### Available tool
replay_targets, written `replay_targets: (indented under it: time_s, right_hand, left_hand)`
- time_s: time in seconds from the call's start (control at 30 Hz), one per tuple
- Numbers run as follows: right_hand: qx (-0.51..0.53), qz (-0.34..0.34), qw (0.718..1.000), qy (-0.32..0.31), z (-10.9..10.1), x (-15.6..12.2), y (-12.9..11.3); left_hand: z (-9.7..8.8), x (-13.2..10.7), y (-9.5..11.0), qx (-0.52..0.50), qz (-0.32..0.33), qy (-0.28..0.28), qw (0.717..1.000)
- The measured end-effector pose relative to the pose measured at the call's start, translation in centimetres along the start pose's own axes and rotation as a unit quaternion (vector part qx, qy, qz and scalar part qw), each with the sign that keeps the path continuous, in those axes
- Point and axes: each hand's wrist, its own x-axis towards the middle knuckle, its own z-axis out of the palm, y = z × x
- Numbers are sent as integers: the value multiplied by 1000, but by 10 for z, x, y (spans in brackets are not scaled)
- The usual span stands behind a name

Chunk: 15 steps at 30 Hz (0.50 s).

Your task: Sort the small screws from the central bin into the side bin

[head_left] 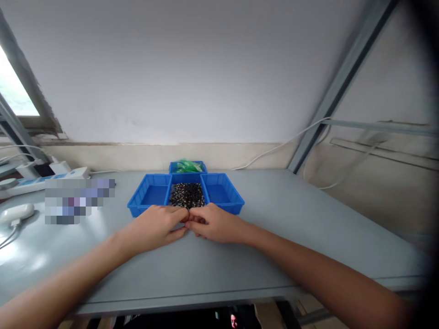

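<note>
My left hand (161, 226) and my right hand (216, 224) meet at the front edge of the middle blue bin (186, 178). Fingertips of both are pressed together, closed in a pinch; whatever is between them is too small or hidden to make out. Behind the fingers, the middle bin holds a heap of small black and light metallic parts (187, 194). A blue bin (151, 176) stands to its left, with only its blue floor showing inside. On the right is a similar blue bin (224, 176), also showing its bare floor.
Behind the middle bin, another blue bin (172, 168) holds green plastic bags (187, 166). A power strip (73, 173) with plugs lies at the back left of the grey table (291, 219). Nearer is a white case (18, 212) on a cable. A pixelated patch hides something beside it.
</note>
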Motion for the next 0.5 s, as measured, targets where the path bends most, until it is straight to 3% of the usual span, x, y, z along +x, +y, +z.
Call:
replay_targets:
  time_s: [0.5]
  right_hand:
    - [-74,37,997,4,-5,-3,-5]
  left_hand:
    - [0,2,-4,15,9,-18,1000]
